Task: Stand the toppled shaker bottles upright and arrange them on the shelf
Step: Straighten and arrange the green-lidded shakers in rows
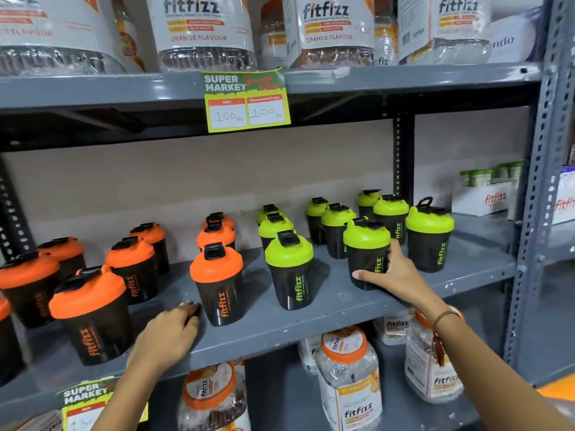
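Black shaker bottles stand upright in rows on the grey shelf (326, 309), orange-lidded ones at left and green-lidded ones at right. My right hand (395, 272) wraps around the lower body of a front green-lidded shaker (367, 244), thumb across its front. My left hand (174, 331) rests palm-down on the shelf, fingers apart, fingertips just left of the base of a front orange-lidded shaker (217, 284); it holds nothing. Another green-lidded shaker (291, 269) stands between the two. No toppled bottle is visible.
Large fitfizz jars (202, 29) fill the shelf above, with a price tag (247, 99) hanging from its edge. More jars (348, 377) sit on the shelf below. A white box (482, 197) stands at the back right beside the perforated upright post (541, 181).
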Demonstrator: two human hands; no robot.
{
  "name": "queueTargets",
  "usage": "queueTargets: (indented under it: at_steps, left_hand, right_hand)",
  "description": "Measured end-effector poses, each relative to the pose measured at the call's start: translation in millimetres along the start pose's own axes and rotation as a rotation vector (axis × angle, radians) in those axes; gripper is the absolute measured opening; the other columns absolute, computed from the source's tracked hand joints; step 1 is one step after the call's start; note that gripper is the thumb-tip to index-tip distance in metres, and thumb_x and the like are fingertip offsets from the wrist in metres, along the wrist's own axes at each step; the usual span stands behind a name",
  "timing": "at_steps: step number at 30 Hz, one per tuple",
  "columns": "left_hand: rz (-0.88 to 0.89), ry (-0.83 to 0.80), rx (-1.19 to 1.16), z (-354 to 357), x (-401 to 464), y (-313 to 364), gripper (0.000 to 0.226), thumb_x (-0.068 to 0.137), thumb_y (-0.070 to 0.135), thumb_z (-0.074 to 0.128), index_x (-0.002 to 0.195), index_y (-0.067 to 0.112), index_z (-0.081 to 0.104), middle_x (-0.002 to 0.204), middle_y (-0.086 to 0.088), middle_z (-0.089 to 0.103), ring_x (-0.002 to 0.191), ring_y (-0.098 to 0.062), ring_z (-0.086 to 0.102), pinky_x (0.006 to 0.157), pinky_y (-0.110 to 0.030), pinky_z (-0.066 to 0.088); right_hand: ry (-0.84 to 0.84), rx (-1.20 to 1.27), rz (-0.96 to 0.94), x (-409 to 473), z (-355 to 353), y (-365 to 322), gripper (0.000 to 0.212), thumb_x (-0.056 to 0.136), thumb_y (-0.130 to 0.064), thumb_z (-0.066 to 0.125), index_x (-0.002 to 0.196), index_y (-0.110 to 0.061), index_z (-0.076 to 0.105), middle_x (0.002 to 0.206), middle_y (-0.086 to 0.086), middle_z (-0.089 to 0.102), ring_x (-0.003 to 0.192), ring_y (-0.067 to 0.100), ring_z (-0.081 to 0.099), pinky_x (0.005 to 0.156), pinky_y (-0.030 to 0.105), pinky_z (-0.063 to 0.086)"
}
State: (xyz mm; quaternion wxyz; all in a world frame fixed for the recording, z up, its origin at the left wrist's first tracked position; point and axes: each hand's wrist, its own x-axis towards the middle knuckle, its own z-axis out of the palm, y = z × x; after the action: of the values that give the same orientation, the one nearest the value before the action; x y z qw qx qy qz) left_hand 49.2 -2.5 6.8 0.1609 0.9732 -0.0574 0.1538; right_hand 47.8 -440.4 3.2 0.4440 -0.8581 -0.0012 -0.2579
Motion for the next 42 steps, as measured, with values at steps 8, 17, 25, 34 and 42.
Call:
queueTargets:
  at_steps: [8, 17, 25, 34, 42]
  left_hand:
    - [-0.008, -0.017, 0.026, 1.7, 0.3, -0.4, 0.041, 0.097, 0.030, 0.040, 0.137, 0.028, 0.049, 0.133, -0.007, 0.061, 0.115, -0.030, 0.058, 0.091, -0.042, 0.048]
    - [-0.032, -0.024, 0.039, 4.4, 3.6, -1.6, 0.040, 0.098, 0.027, 0.043, 0.136, 0.027, 0.051, 0.134, -0.007, 0.060, 0.118, -0.030, 0.057, 0.092, -0.042, 0.046]
    - [-0.064, -0.033, 0.021, 6.3, 7.2, -7.2, 0.038, 0.097, 0.029, 0.045, 0.134, 0.031, 0.053, 0.134, -0.004, 0.060, 0.118, -0.029, 0.057, 0.093, -0.043, 0.047]
    - [-0.064, -0.021, 0.021, 7.6, 7.3, -6.1, 0.037, 0.097, 0.028, 0.046, 0.133, 0.030, 0.054, 0.134, -0.006, 0.060, 0.118, -0.029, 0.057, 0.093, -0.043, 0.045]
    - [-0.055, -0.007, 0.019, 6.8, 6.3, -3.7, 0.036, 0.097, 0.026, 0.046, 0.132, 0.029, 0.055, 0.129, -0.009, 0.063, 0.113, -0.028, 0.058, 0.087, -0.040, 0.044]
  right_hand:
    - [0.718, 0.131, -0.223, -17.8, -21.4, 11.8, 0.061, 0.074, -0.067, 0.072, 0.119, -0.032, 0.049, 0.112, -0.010, 0.053, 0.100, 0.014, 0.056, 0.084, 0.041, 0.052]
    - [0.433, -0.051, 0.099, 16.1, -70.0, 69.2, 0.117, 0.056, -0.072, 0.080, 0.146, -0.027, 0.020, 0.143, 0.009, 0.052, 0.128, 0.033, 0.053, 0.102, 0.052, 0.045]
    - [0.415, -0.163, 0.093, 27.7, -80.2, 85.7, 0.101, 0.060, -0.060, 0.080, 0.137, -0.025, 0.026, 0.125, 0.013, 0.065, 0.109, 0.040, 0.063, 0.085, 0.046, 0.049]
    - [0.679, -0.068, -0.065, 10.4, -65.2, 62.8, 0.106, 0.070, -0.074, 0.068, 0.150, -0.022, 0.024, 0.150, 0.010, 0.037, 0.139, 0.030, 0.033, 0.113, 0.055, 0.029]
    - [0.411, 0.042, -0.227, -16.6, -1.8, -5.3, 0.113, 0.064, -0.084, 0.064, 0.152, -0.027, 0.022, 0.144, 0.000, 0.044, 0.132, 0.015, 0.041, 0.105, 0.049, 0.043]
